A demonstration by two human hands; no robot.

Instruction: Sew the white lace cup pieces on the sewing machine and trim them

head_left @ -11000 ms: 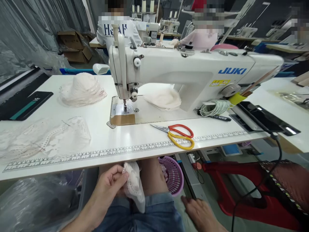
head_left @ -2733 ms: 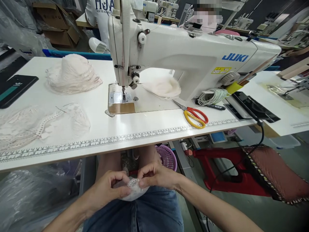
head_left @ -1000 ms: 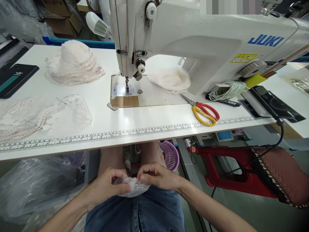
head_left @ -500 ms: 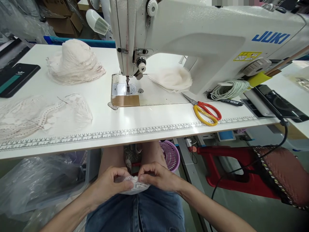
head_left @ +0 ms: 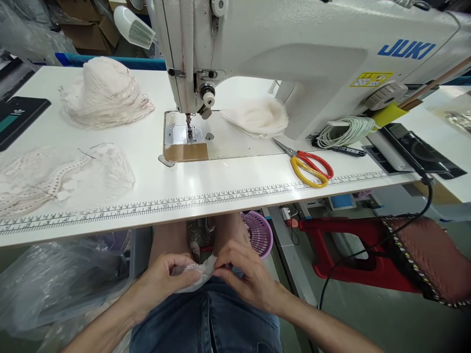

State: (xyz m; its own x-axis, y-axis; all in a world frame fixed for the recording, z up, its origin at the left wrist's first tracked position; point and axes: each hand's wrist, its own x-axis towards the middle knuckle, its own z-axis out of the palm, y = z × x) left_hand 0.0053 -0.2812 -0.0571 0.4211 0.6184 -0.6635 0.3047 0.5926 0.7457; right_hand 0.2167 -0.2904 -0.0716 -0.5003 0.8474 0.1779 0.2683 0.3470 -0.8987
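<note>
Over my lap, a small piece of white lace fabric is stretched between my hands. My left hand pinches its left part between thumb and fingers. At the fabric's raised right edge, my right hand has its thumb and fingertips closed on it. Beyond the table edge stands a white sewing machine, its needle above the metal plate. A round pad of cream fabric lies on the machine bed. Flat on the left of the table are white lace pieces.
Scissors with red and yellow handles lie right of the needle. A heap of cream fabric sits at the back left. Coiled cord rests by the machine's base. Below are a purple basket and a red stool.
My right hand has turned and shifted slightly right, pulling the fabric's right end up. The left hand keeps its pinch. The view has shifted a little.
</note>
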